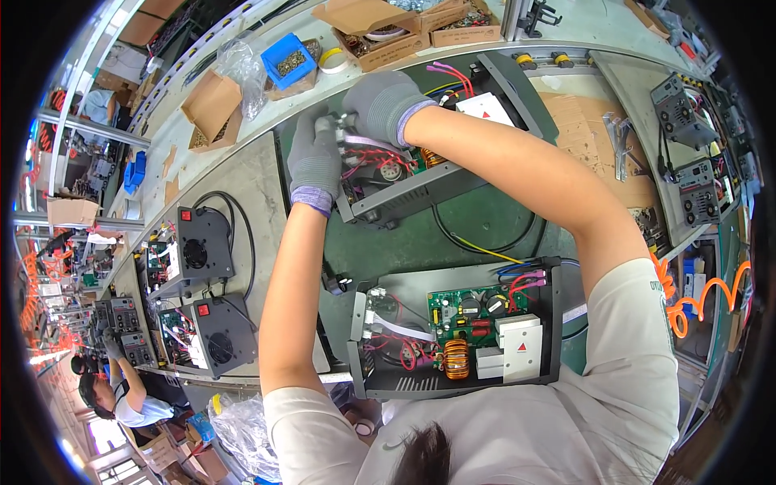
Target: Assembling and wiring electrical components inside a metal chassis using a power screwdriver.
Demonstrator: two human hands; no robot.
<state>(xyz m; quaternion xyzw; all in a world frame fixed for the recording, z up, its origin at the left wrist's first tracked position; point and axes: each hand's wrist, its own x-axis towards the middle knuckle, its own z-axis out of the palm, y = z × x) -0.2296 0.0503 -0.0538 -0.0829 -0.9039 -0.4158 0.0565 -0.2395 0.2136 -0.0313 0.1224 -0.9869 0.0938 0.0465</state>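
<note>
Both my hands, in grey gloves with purple cuffs, are at the left end of the farther open-topped metal case point(420, 196). My left hand point(314, 158) is closed around the case's end panel, its fingers along the outer side. Beside it, my right hand point(381, 103) is bent inward with curled fingers by the white connectors; what it pinches is hidden. Red wires point(373, 157) and a white ribbon cable point(368, 141) run inside that case. Nearer me lies a second open case point(453, 390) with a green circuit board point(443, 304) and a copper coil point(456, 359).
More open units with fans point(194, 253) stand on the left conveyor plate, others point(699, 190) at the right. Along the back are a blue bin of small parts point(284, 65) and cardboard boxes point(388, 52). An orange coiled hose point(711, 291) hangs right. Another person point(133, 396) works far left.
</note>
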